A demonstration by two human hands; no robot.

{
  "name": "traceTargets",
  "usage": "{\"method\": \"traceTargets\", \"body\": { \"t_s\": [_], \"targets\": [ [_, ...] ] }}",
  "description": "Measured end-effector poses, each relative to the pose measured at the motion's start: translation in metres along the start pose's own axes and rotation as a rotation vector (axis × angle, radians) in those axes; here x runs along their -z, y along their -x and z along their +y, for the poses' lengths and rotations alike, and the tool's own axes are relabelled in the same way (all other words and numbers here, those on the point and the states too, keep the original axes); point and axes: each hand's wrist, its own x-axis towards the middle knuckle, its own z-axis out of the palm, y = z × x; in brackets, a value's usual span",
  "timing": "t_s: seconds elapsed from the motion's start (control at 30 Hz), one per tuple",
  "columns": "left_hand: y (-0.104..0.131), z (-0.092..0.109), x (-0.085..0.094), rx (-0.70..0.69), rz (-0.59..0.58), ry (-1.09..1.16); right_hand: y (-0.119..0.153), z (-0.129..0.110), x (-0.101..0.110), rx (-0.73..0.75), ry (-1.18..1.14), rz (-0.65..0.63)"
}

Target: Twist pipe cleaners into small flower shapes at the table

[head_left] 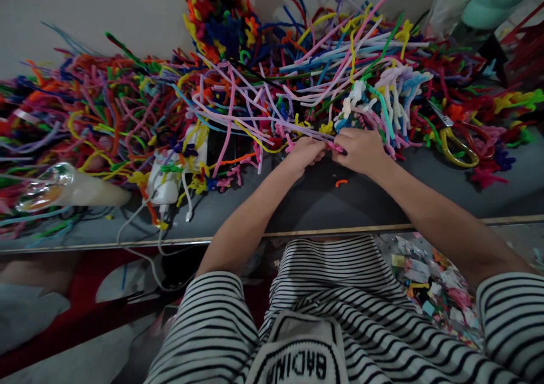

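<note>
Above the dark tabletop, my left hand (306,150) and my right hand (360,149) are close together with their fingers closed. A short pink pipe cleaner (335,146) shows between the fingertips, pinched from both sides. Part of it is hidden by the fingers. Just behind my right hand lies a bunch of white, blue and lilac pipe-cleaner flowers (393,89). Long lilac pipe cleaners (255,118) spread out behind my left hand. A small orange piece (341,183) lies in front of the hands.
Scissors (453,140) with yellow handles lie at right. A heap of coloured pipe cleaners (102,95) runs along the back of the table (289,203). At left are a white power adapter (165,183) with cables and a plastic-wrapped roll (96,188). Scraps (437,282) cover the floor.
</note>
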Motion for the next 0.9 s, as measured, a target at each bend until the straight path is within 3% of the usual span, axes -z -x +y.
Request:
{"method": "traceTargets", "body": {
  "t_s": [0.07,0.13,0.27,0.33,0.47,0.63,0.8,0.9],
  "targets": [
    [0.001,0.002,0.002,0.127,-0.068,0.119,0.000,-0.001,-0.001,0.011,0.000,0.027],
    [0.004,0.003,0.003,0.088,-0.029,0.084,0.000,0.002,-0.002,-0.016,-0.048,0.063],
    [0.010,0.002,0.009,-0.406,0.182,-0.356,-0.003,0.016,-0.007,-0.124,-0.290,0.106],
    [0.010,-0.001,0.016,-0.608,0.172,-0.548,-0.005,0.023,-0.009,-0.168,-0.468,0.091],
    [0.005,-0.008,0.026,-0.752,0.175,-0.674,-0.006,0.027,-0.010,-0.231,-0.760,0.062],
    [0.004,-0.011,0.017,-0.741,0.241,-0.607,-0.005,0.019,-0.004,-0.236,-0.791,0.051],
    [0.000,-0.015,-0.001,-0.468,0.269,-0.339,-0.005,0.011,-0.001,-0.141,-0.581,0.143],
    [-0.004,-0.017,-0.003,-0.432,0.231,-0.171,-0.005,0.010,-0.002,-0.184,-0.566,0.166]
  ]
}}
